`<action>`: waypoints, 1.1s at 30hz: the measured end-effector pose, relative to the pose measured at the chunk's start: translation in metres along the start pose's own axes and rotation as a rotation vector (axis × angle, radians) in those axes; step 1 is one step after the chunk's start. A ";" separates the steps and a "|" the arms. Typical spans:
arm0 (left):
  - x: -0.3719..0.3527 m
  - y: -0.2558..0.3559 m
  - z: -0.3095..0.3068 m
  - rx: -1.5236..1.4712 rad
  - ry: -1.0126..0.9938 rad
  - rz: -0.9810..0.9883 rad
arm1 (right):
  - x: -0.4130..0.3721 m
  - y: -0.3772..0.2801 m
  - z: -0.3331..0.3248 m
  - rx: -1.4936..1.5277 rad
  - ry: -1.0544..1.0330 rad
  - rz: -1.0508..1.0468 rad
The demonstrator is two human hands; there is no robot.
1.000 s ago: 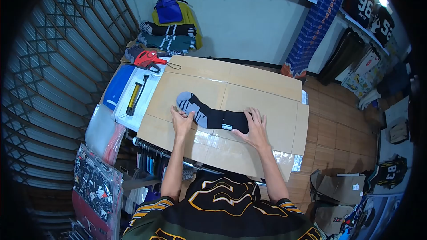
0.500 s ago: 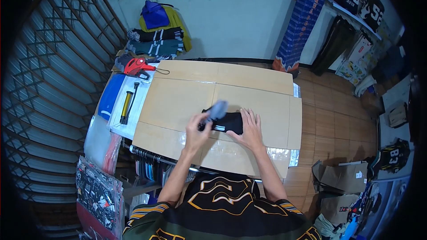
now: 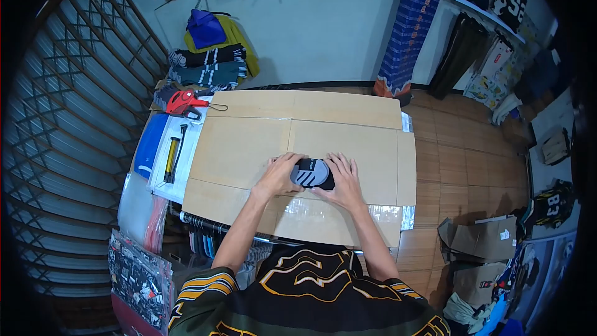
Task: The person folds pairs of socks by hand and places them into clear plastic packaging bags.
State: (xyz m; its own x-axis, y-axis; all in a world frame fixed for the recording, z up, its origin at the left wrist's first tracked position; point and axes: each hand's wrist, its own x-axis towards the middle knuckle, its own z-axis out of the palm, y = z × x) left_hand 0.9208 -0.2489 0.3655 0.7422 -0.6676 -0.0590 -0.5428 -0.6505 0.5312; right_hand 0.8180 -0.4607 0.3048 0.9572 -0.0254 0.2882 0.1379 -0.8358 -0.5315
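A compactly folded black and grey sock [image 3: 313, 173] lies on the flattened cardboard [image 3: 242, 143] in front of me. Its rounded grey part, marked with dark stripes, faces up, and black fabric shows around it. My left hand [image 3: 281, 173] grips the bundle's left end, with the fingers bent around it. Against the right end presses my right hand [image 3: 342, 180], its thumb along the near side and its fingers at the far side. The sock's underside and the parts beneath my fingers are hidden.
Left of the cardboard lie a red tool [image 3: 185, 104] with a cord loop and a yellow-black hand pump [image 3: 171, 158]. Folded garments [image 3: 208, 65] are stacked at the back left. Hanging clothes [image 3: 202, 236] sit below the near edge. A cardboard box [image 3: 476, 239] stands at right.
The blurred grey part that my left hand was lifting is now folded down over the black part. Both hands have closed in on the smaller bundle. The camera view has shifted slightly.
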 end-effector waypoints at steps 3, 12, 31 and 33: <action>0.008 -0.001 -0.004 0.018 -0.144 -0.017 | 0.000 0.003 0.000 0.032 0.006 0.001; -0.021 0.012 0.025 -0.007 0.117 0.026 | 0.000 -0.004 -0.007 0.084 0.007 0.022; -0.066 0.036 0.084 -0.032 0.312 -0.156 | 0.000 -0.005 -0.002 -0.012 0.001 -0.008; -0.077 0.034 0.082 -0.313 0.456 -0.102 | -0.001 -0.005 -0.001 -0.044 0.002 -0.056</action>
State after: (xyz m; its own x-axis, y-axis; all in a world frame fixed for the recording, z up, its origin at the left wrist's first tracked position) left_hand 0.8134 -0.2496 0.3181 0.9173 -0.3377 0.2111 -0.3684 -0.5185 0.7716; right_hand 0.8163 -0.4575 0.3082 0.9479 0.0209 0.3177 0.1796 -0.8590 -0.4794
